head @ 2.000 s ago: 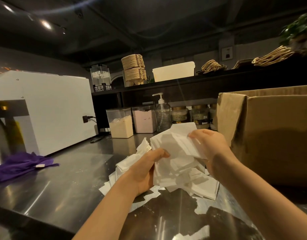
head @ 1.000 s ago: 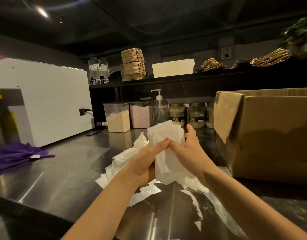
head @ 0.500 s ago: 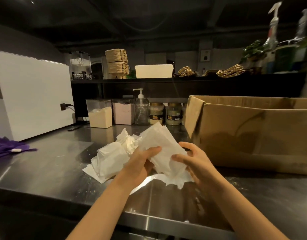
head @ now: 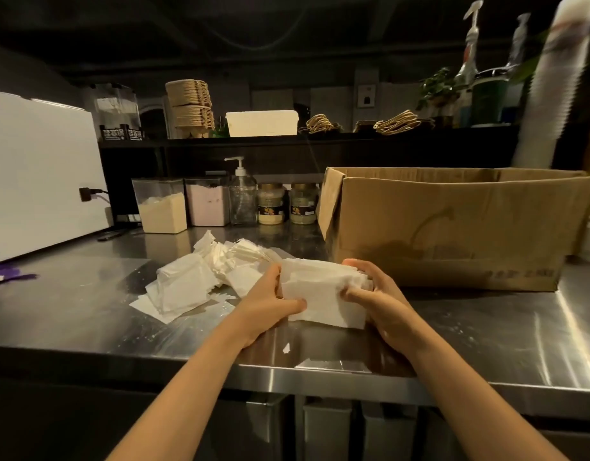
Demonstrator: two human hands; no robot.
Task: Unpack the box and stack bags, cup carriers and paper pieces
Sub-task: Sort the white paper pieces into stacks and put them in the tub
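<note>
We're holding a stack of white paper pieces (head: 320, 294) btwn both hands, its lower edge resting on, or just about touching, the steel counter (head: 71, 311) near the front edge. Our left grip (head: 270, 301) is clasping the stack's left side w/ the thumb lying across the front. Our right grip (head: 373, 297) is grasping the right side, fingers curling over the top and back, thumb pressing the front. A loose pile of paper (head: 184, 287) is lying just beside the left grip, fanned and untidy, and one tiny scrap (head: 286, 348) is sitting alone near the counter's front edge. The cardboard box (head: 453, 234) is standing right behind the held stack, top open, one flap hanging down at its left corner; we can't tell what's inside. Along the back two clear canisters (head: 162, 207), a pump bottle (head: 242, 194) and two jars (head: 270, 204) are lining up. On the shelf (head: 320, 136) above, cup carriers (head: 190, 106) are sitting stacked beside a white tub (head: 262, 123), w/ bag handles (head: 398, 123) further right. A white machine (head: 37, 171) is standing far left, a purple cloth (head: 4, 272) lying before it.
</note>
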